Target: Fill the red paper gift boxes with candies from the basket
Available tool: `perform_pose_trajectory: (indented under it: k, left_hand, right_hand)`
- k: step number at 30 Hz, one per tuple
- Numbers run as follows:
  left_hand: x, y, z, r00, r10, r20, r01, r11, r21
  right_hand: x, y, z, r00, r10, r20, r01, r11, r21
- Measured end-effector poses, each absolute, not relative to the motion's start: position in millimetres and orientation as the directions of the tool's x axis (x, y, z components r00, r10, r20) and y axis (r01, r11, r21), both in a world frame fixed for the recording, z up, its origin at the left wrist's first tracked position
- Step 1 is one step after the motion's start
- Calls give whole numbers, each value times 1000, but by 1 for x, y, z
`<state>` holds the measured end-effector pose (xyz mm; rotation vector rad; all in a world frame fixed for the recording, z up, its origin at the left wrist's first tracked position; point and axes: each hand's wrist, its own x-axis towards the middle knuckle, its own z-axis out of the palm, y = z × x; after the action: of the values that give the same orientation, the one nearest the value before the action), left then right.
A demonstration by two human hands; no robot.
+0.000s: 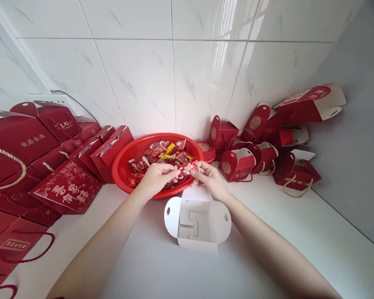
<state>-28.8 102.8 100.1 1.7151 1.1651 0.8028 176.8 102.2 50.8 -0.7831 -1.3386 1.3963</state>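
A red wrapped candy (187, 168) is stretched between my two hands, above the front part of a red plastic basket (120, 170) of wrapped candies (162, 150). My left hand (158, 177) pinches its left end, and my right hand (209, 178) pinches its right end between thumb and fingers. Just below my hands, an open box (205, 218) shows its white inside, with flaps spread out and interlocking tabs at the bottom. No candy shows in the box.
Red gift boxes and bags (71, 187) with rope handles crowd the left side. More red boxes (238, 164) stand or lie at the back right, by a grey panel (355, 145). Behind is a tiled wall (143, 83) with a cable and socket.
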Motion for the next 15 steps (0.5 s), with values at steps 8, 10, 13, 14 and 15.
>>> perform_pose_trajectory:
  k: [8,10,13,14,15]
  left_hand:
    - [-24,102,102,340,940,-30,441,-132,888]
    - [-23,102,101,360,932,-38,446,-136,884]
    - [-22,103,99,382,923,-41,451,-147,880]
    - [-22,103,99,380,924,-42,457,-148,877]
    - [-22,103,99,378,925,-44,462,-147,875]
  right_hand:
    - [175,107,28,-284,925,251,-198,199,-960]
    - [179,108,25,-303,915,265,-208,208,-956]
    - [181,108,24,-318,910,267,-225,201,-953]
    - [181,107,24,-318,911,263,-225,198,-954]
    - [181,106,25,-316,913,259,-222,195,-955]
